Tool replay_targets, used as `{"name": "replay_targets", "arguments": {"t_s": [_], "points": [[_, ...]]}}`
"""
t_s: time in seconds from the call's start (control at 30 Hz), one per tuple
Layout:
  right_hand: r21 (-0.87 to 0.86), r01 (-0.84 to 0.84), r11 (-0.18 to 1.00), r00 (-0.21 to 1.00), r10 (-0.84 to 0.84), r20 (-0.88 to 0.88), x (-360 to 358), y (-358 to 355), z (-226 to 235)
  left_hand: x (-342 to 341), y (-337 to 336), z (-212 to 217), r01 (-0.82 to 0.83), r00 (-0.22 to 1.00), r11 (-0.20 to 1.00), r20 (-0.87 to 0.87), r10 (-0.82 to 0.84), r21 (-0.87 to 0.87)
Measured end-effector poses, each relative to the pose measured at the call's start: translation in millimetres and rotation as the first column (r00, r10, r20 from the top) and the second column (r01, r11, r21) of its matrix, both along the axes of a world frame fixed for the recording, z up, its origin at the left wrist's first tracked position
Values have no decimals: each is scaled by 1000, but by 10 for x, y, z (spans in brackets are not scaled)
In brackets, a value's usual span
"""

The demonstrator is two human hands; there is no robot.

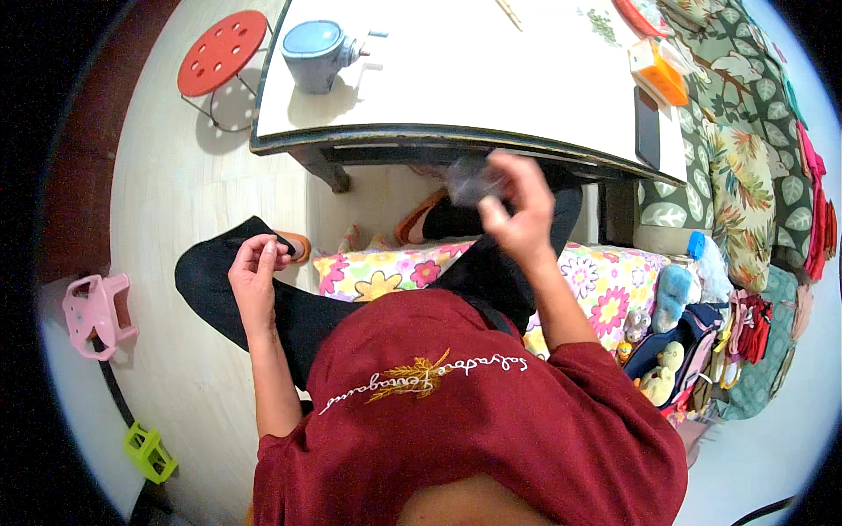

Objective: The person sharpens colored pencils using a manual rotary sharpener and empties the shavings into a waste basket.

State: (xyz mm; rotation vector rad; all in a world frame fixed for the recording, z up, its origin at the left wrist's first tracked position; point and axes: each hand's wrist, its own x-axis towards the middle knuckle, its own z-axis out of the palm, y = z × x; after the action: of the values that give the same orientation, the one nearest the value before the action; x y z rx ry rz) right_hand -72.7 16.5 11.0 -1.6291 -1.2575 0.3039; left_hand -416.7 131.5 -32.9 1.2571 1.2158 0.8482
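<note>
My right hand (524,215) is raised just in front of the table's near edge. Its fingers are closed on a dark see-through object (472,181), which motion blurs too much to name. Over my left knee, my left hand (255,270) has its thumb and fingers pressed together. Whatever they may pinch is too small or hidden to tell. The white-topped table (482,96) with a dark rim stands ahead of me. On its left end sits a blue-grey device (317,60) with a crank-like handle on its right side.
A black phone (647,127) and an orange tissue pack (658,74) lie at the table's right. Thin sticks (509,13) and green bits (601,26) are farther back. A red stool (224,53) stands left. Beside me, flowered cloth (579,272) borders plush toys (664,373).
</note>
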Motion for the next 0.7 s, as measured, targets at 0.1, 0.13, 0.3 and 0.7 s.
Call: {"name": "replay_targets", "arguments": {"t_s": [0.1, 0.13, 0.3, 0.7], "points": [[316, 175, 933, 968, -221, 118, 285, 533, 395, 111, 171, 171, 11, 997, 993, 72, -19, 114], [285, 168, 944, 938, -242, 250, 476, 731, 370, 241, 270, 234, -31, 995, 980, 99, 11, 197], [-203, 327, 923, 860, -202, 468, 746, 1089, 348, 875, 797, 753, 50, 998, 793, -59, -18, 607], [269, 46, 962, 988, -84, 131, 139, 554, 111, 1412, 1541, 793, 352, 918, 846, 28, -395, 400]]}}
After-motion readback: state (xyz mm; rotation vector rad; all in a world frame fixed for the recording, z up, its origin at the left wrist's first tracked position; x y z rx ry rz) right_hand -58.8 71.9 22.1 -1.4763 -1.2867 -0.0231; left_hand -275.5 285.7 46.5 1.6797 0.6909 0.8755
